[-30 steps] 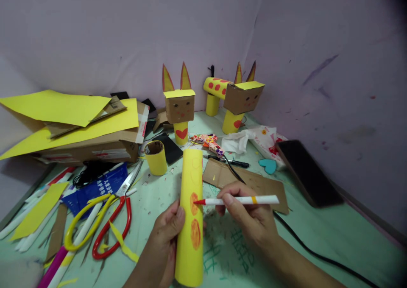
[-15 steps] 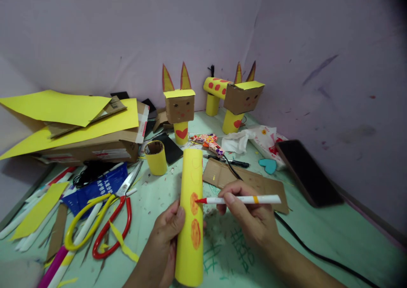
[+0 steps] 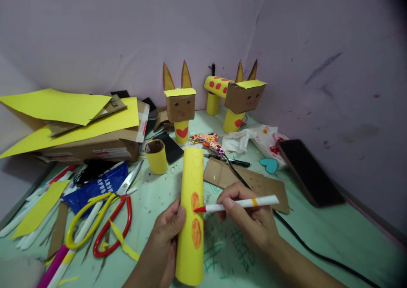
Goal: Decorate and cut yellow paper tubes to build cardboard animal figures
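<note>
My left hand (image 3: 170, 233) is wrapped round the lower left side of a long yellow paper tube (image 3: 190, 267), its fingers partly hidden behind it. Two oval spots coloured orange-red show on the tube, with faint uncoloured outlines above them. Between thumb and fingers, my right hand (image 3: 248, 216) pinches a white felt-tip marker (image 3: 244, 202) with a red tip and an orange band. Its tip meets the tube at the lower edge of the upper coloured spot. A short yellow tube (image 3: 156, 157) stands just beyond, on the left.
Two cardboard-headed animal figures (image 3: 180, 105) with yellow ears stand at the back. Scissors (image 3: 112, 220), several markers and paper scraps lie on the left, below yellow sheets (image 3: 57, 105) on a cardboard box. Rightward are a cardboard strip (image 3: 270, 188), a black cable (image 3: 305, 244) and a phone (image 3: 310, 171).
The marker tip has moved slightly down, from the middle of the upper spot to its lower edge, and the marker tilts more. The left hand still holds the tube in place.
</note>
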`<state>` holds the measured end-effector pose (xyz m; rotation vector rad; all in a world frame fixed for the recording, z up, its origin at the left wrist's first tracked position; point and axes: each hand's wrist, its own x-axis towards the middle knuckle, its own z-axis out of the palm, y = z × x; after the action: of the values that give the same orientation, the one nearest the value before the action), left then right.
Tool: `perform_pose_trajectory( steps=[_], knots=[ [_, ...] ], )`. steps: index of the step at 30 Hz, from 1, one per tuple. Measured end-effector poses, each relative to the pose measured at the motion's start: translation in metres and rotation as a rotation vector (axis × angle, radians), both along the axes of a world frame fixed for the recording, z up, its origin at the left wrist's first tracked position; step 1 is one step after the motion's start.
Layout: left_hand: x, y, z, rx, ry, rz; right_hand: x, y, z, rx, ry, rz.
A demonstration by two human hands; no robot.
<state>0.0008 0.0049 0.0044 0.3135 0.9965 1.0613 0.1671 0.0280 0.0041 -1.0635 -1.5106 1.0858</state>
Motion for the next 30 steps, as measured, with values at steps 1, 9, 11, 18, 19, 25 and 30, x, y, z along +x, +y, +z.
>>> perform_pose_trajectory(
  steps=[1, 9, 11, 18, 19, 25, 30],
  knots=[
    [-0.0002, 0.0, -0.0004, 0.001, 0.001, -0.003, -0.0002, 0.0, -0.0001, 0.007, 0.008, -0.002],
    [0.0, -0.0007, 0.002, 0.013, 0.007, -0.012, -0.0025, 0.0011, -0.0036, 0.014, 0.077, -0.043],
    [-0.0002, -0.0008, 0.0018, 0.014, 0.008, -0.013, -0.0024, 0.0013, -0.0041, 0.016, 0.082, -0.048],
    [-0.0015, -0.0005, -0.0019, 0.02, 0.001, -0.022, -0.0024, 0.001, -0.0034, 0.001, 0.073, -0.103],
    [-0.0015, -0.0005, -0.0019, 0.021, -0.001, -0.024, -0.0028, 0.001, -0.003, -0.006, 0.078, -0.1],
    [-0.0016, -0.0011, -0.0003, 0.004, 0.003, -0.003, -0.0025, 0.0008, -0.0012, -0.067, 0.078, -0.029],
    [-0.0025, -0.0005, -0.0016, 0.024, -0.016, -0.035, -0.0003, 0.0005, -0.0015, -0.092, 0.109, 0.008]
  ],
)
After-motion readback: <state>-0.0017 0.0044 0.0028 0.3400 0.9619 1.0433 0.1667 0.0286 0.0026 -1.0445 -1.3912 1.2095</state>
